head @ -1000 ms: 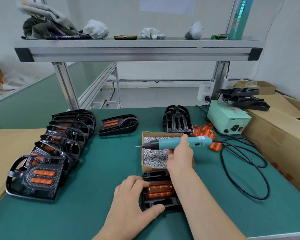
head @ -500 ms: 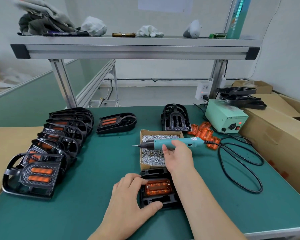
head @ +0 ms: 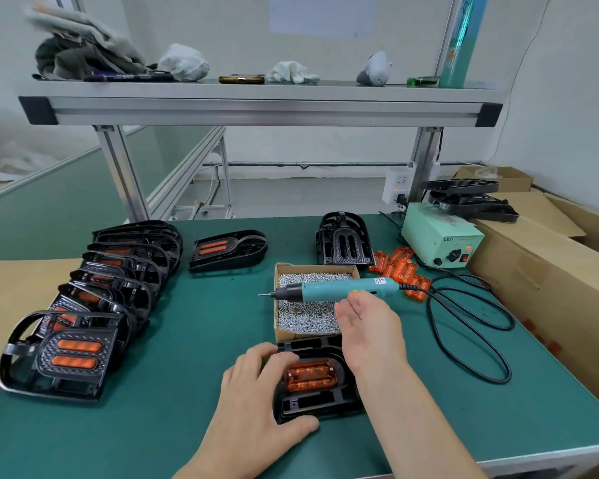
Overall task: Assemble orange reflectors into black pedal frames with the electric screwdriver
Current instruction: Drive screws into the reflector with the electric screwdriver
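Gripping the left side of the black pedal frame [head: 312,406] on the green bench [head: 204,340] with the left hand [head: 256,399], fingers [head: 274,357] spread and bent over its far edge, thumb against its near edge, the orange reflector [head: 310,375] seated just right of them. Right hand [head: 370,330] open over the far end of the frame, fingers straight and loosely together. Just beyond these fingertips, the teal electric screwdriver [head: 336,290] lying across the box of screws [head: 305,316], bit pointing left; cannot tell if touched.
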Available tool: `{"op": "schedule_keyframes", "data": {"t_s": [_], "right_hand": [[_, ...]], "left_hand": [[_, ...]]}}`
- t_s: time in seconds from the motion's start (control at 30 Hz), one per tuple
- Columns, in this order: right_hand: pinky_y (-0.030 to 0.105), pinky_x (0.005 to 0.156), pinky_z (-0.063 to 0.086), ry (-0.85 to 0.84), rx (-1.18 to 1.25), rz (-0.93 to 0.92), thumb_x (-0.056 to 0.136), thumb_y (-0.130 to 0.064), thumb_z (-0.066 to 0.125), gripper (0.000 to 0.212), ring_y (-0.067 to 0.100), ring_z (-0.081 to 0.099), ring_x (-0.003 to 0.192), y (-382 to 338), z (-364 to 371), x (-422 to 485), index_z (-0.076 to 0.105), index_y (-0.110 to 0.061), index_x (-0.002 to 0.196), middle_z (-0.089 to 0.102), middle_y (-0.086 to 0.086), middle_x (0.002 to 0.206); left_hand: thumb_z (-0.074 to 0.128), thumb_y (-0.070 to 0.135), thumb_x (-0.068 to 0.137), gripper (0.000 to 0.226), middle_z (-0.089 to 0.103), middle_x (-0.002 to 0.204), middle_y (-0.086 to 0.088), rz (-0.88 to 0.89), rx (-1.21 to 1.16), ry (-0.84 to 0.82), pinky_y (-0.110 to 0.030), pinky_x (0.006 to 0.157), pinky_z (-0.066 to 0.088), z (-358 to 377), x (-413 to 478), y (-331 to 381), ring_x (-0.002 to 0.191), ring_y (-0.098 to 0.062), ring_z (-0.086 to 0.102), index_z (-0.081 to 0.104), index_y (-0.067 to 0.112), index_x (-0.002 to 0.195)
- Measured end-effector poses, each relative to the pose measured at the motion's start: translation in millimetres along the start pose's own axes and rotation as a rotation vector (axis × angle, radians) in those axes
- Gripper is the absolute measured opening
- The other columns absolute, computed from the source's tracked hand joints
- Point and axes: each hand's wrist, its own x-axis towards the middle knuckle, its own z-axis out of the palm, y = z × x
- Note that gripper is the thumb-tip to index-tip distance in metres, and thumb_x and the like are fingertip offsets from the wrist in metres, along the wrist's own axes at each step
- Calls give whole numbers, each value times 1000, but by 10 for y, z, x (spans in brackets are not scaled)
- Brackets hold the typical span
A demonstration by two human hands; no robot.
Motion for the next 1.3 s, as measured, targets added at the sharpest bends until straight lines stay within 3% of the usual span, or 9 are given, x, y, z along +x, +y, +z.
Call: {"op": "schedule_keyframes", "data": {"t_s": [0.13, 0.3, 0.5, 0.6, 0.8, 0.97, 1.13, 1.3], "right_hand": [[29, 89, 54, -3, 39, 30, 97, 5, 54, 19, 22, 66, 103, -116, -9, -10, 61, 4, 115, 65, 16, 110], [28, 83, 56, -93, -242, -107, 98, 3, 53, 19, 19, 70, 96, -145, -177, 28, 67, -7, 107, 74, 12, 104], [22, 71, 57, -185, -419, -214, 99, -2, 57, 15, 15, 71, 81, -181, -280, 79, 71, -7, 99, 77, 7, 88], [23, 69, 55, -208, -440, -228, 98, -5, 60, 11, 15, 69, 80, -188, -321, 109, 71, -5, 99, 77, 8, 87], [21, 66, 55, -301, -354, -272, 98, -5, 62, 11, 14, 69, 78, -268, -374, 150, 72, -4, 97, 76, 10, 88], [23, 68, 53, -306, -315, -338, 98, 0, 56, 18, 18, 69, 79, -192, -414, 180, 73, -5, 92, 75, 13, 88], [27, 77, 52, -349, -364, -473, 91, -16, 43, 34, 23, 69, 87, 31, -415, 130, 75, -6, 86, 75, 14, 89], [27, 85, 50, -440, -533, -626, 88, -14, 39, 37, 25, 66, 102, 132, -442, 119, 76, -11, 93, 74, 5, 97]], "left_hand": [[65, 72, 63, 61, 32, 134, 23, 44, 10, -3, -26, 109, 22, -2, -9, -7, 128, 1, 30, 58, 46, 118], [62, 66, 70, 53, 30, 138, 22, 86, 26, -21, -24, 110, 20, 0, -30, -4, 130, 1, 28, 57, 46, 119], [60, 54, 84, 32, 43, 132, 21, 179, -13, 10, -29, 104, 34, -38, -41, 6, 127, 0, 37, 62, 35, 109], [56, 50, 91, 30, 48, 127, 23, 201, -80, 46, -30, 102, 39, -44, -40, 0, 124, -5, 45, 62, 30, 113], [49, 53, 98, 33, 54, 124, 18, 225, -116, 140, -17, 100, 38, -50, -41, 4, 118, -7, 50, 59, 26, 115], [51, 55, 93, 36, 60, 107, 15, 87, -192, 293, -7, 90, 38, -66, -69, -3, 103, 1, 54, 61, 24, 110], [57, 53, 90, 15, 60, 90, 14, -95, -328, 441, -9, 73, 39, -113, -67, 26, 81, -6, 55, 54, 41, 98], [54, 51, 83, 13, 59, 90, 19, -146, -363, 485, -7, 68, 38, -129, -73, 34, 66, -3, 51, 50, 52, 95]]}}
